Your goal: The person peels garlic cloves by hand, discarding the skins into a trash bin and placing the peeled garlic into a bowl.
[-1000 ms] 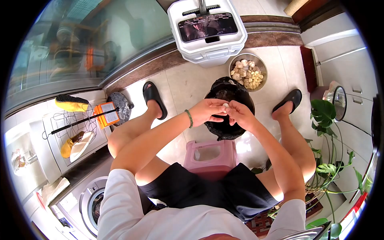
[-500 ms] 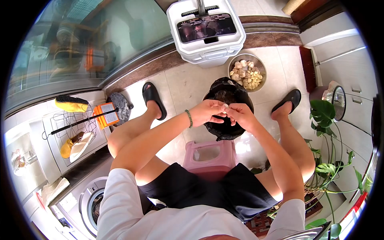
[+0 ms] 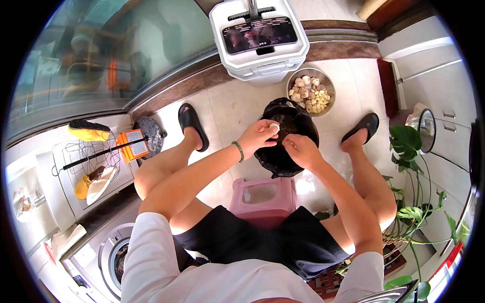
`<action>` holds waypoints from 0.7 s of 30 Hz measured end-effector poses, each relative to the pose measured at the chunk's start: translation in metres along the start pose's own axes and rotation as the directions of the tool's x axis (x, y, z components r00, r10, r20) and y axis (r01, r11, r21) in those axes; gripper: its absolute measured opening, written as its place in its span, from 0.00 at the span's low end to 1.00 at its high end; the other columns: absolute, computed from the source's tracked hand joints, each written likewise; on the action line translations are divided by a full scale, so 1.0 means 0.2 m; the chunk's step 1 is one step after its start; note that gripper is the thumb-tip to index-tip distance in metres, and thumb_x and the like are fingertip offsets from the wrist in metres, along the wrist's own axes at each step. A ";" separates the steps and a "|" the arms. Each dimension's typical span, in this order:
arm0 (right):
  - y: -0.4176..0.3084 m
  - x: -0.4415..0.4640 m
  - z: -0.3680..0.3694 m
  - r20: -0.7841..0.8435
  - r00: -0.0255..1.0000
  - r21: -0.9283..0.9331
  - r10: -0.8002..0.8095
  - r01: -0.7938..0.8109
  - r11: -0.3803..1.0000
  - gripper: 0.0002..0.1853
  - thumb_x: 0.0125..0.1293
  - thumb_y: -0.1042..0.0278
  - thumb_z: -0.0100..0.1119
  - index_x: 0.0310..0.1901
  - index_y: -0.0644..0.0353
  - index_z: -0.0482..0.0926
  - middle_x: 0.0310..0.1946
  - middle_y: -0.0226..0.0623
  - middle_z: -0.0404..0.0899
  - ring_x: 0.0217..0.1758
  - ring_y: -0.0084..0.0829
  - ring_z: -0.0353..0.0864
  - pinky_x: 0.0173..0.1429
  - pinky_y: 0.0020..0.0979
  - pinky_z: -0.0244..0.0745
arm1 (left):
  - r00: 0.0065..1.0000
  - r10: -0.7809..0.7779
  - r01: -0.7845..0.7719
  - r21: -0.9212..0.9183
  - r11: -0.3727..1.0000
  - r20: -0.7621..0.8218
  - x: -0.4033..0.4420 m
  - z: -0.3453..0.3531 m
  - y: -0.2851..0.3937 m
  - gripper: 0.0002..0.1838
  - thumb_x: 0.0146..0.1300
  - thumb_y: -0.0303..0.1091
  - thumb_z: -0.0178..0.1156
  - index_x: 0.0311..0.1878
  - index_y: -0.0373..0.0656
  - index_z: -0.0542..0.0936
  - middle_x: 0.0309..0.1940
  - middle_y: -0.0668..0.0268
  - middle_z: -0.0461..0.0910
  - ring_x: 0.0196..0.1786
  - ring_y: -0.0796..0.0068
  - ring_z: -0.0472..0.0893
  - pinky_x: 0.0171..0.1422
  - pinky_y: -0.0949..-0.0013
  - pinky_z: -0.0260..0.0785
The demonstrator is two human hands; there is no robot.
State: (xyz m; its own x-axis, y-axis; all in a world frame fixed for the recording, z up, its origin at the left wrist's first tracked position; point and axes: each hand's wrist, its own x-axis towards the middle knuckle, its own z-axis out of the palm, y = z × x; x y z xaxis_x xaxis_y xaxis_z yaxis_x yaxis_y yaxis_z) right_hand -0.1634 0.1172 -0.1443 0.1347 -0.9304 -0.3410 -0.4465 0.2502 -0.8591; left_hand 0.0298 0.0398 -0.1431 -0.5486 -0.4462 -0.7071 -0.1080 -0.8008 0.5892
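Between the fingers of my left hand (image 3: 256, 139) is a small whitish garlic clove (image 3: 274, 126). A green beaded bracelet circles that wrist. My right hand (image 3: 301, 151) is a little way off, its thumb and fingers pinched together; whatever is in them is too small to make out. Both hands are over a bin lined with a black bag (image 3: 277, 164), where some brownish scraps lie inside. Beyond the bin, a steel bowl (image 3: 331, 103) on the floor holds whole garlic bulbs (image 3: 303, 86) and peeled cloves (image 3: 318, 103).
A pink plastic stool (image 3: 290, 194) stands between my legs. Ahead is a white mop bucket (image 3: 265, 65) with a phone (image 3: 260, 35) on top. Potted leafy plant (image 3: 406, 144) and drawers are at right; a wire shoe rack and washing machine (image 3: 108, 257) at left.
My hands were together at the clove and have now drawn apart. The left keeps the clove and has moved slightly up and left; the right has pulled back slightly, fingers closed.
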 end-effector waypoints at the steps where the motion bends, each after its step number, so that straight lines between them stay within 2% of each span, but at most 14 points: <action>1: 0.01 0.00 0.01 -0.040 0.997 -0.063 -0.073 0.071 0.995 0.10 0.65 0.65 0.59 0.34 0.64 0.77 0.26 0.42 0.77 0.29 0.39 0.80 0.36 0.38 0.73 | 1.000 0.027 -0.027 0.005 1.000 0.013 0.00 0.00 0.00 0.17 0.70 0.42 0.59 0.57 0.45 0.74 0.48 0.73 0.74 0.55 0.78 0.76 0.60 0.65 0.75; 2: 0.03 -0.01 0.02 -0.074 0.986 -0.129 -0.149 0.138 0.982 0.10 0.64 0.65 0.59 0.36 0.64 0.78 0.30 0.43 0.79 0.33 0.41 0.81 0.39 0.39 0.74 | 0.999 0.038 -0.038 0.023 0.999 0.019 0.01 0.00 0.00 0.18 0.69 0.41 0.61 0.58 0.45 0.73 0.48 0.73 0.74 0.54 0.79 0.76 0.60 0.66 0.74; 3: 0.00 0.00 0.02 -0.075 0.986 -0.128 -0.147 0.137 0.982 0.10 0.64 0.65 0.59 0.36 0.64 0.78 0.30 0.43 0.79 0.33 0.41 0.81 0.39 0.39 0.74 | 0.999 0.036 -0.037 0.024 0.999 0.019 0.00 0.01 0.01 0.18 0.69 0.41 0.61 0.58 0.45 0.73 0.48 0.73 0.74 0.54 0.79 0.76 0.60 0.66 0.74; 5: -0.06 0.01 0.00 -0.200 0.966 0.056 -0.162 0.176 0.983 0.11 0.64 0.64 0.60 0.42 0.63 0.77 0.34 0.44 0.78 0.36 0.41 0.81 0.43 0.35 0.75 | 0.998 0.070 -0.070 0.067 0.995 0.001 -0.03 0.02 0.04 0.18 0.68 0.39 0.63 0.57 0.45 0.75 0.45 0.74 0.78 0.50 0.81 0.78 0.55 0.69 0.74; 6: -0.07 0.02 -0.01 -0.201 0.966 0.056 -0.162 0.176 0.983 0.11 0.64 0.64 0.60 0.42 0.63 0.77 0.34 0.44 0.78 0.36 0.41 0.81 0.43 0.35 0.75 | 0.998 0.070 -0.070 0.067 0.995 0.002 -0.02 0.01 0.03 0.18 0.68 0.39 0.63 0.57 0.45 0.75 0.45 0.74 0.78 0.50 0.81 0.78 0.55 0.69 0.74; 8: -0.09 0.03 -0.04 -0.046 0.999 0.260 -0.025 0.036 0.965 0.11 0.65 0.64 0.60 0.42 0.62 0.76 0.31 0.43 0.78 0.35 0.42 0.80 0.42 0.36 0.74 | 1.000 -0.003 0.003 0.070 0.998 0.006 0.00 -0.01 0.02 0.15 0.66 0.39 0.66 0.52 0.45 0.78 0.41 0.75 0.81 0.45 0.83 0.80 0.49 0.73 0.73; 9: -0.10 0.03 -0.06 -0.047 0.999 0.260 -0.024 0.035 0.965 0.11 0.65 0.64 0.60 0.42 0.62 0.76 0.31 0.43 0.78 0.35 0.42 0.80 0.42 0.36 0.74 | 1.000 -0.004 0.003 0.070 0.998 0.006 -0.01 0.00 0.03 0.15 0.66 0.39 0.66 0.52 0.45 0.78 0.41 0.75 0.81 0.45 0.83 0.80 0.49 0.73 0.73; 11: -0.12 0.03 -0.09 0.105 0.993 0.026 -0.056 0.054 0.998 0.09 0.65 0.67 0.61 0.40 0.63 0.75 0.31 0.44 0.78 0.34 0.45 0.79 0.38 0.39 0.72 | 0.998 -0.049 0.047 0.035 0.998 0.047 -0.02 0.01 0.03 0.12 0.65 0.39 0.67 0.46 0.45 0.80 0.39 0.74 0.84 0.43 0.84 0.80 0.46 0.75 0.71; 12: -0.13 0.02 -0.10 0.105 0.993 0.026 -0.056 0.053 0.998 0.09 0.65 0.67 0.61 0.40 0.63 0.75 0.31 0.44 0.78 0.34 0.45 0.79 0.38 0.39 0.72 | 0.998 -0.049 0.048 0.035 0.998 0.048 -0.02 0.02 0.03 0.12 0.65 0.39 0.67 0.46 0.45 0.80 0.39 0.74 0.84 0.43 0.84 0.80 0.46 0.75 0.71; 14: -0.16 0.00 -0.09 0.045 0.985 -0.042 -0.165 0.167 0.985 0.08 0.64 0.69 0.61 0.36 0.64 0.74 0.28 0.48 0.77 0.32 0.49 0.78 0.35 0.41 0.70 | 0.998 -0.040 0.036 0.071 0.997 0.054 -0.03 0.02 0.03 0.11 0.64 0.38 0.68 0.44 0.44 0.81 0.40 0.72 0.84 0.43 0.84 0.81 0.45 0.75 0.73; 18: -0.14 -0.01 -0.06 0.020 0.986 -0.059 -0.164 0.165 0.984 0.08 0.62 0.70 0.62 0.33 0.65 0.74 0.27 0.50 0.76 0.31 0.52 0.76 0.34 0.42 0.69 | 1.000 -0.017 0.015 0.122 0.992 0.017 -0.04 0.04 0.02 0.12 0.63 0.38 0.69 0.44 0.43 0.81 0.39 0.71 0.84 0.41 0.83 0.81 0.43 0.76 0.73; 21: -0.14 -0.02 -0.03 -0.065 0.985 -0.025 -0.162 0.160 0.987 0.09 0.63 0.71 0.62 0.31 0.66 0.74 0.25 0.50 0.75 0.29 0.52 0.76 0.33 0.42 0.69 | 1.000 0.015 -0.011 0.136 0.991 -0.025 -0.06 0.06 0.02 0.13 0.62 0.38 0.69 0.45 0.42 0.81 0.38 0.71 0.84 0.40 0.82 0.82 0.44 0.76 0.75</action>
State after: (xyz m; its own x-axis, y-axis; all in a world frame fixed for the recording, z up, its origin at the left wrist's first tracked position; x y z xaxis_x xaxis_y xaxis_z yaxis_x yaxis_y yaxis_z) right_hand -0.1563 0.1128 -0.1157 0.1472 -0.9741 -0.1719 -0.4408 0.0909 -0.8930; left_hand 0.0254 0.0464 -0.1279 -0.5292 -0.4680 -0.7077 -0.2134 -0.7339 0.6449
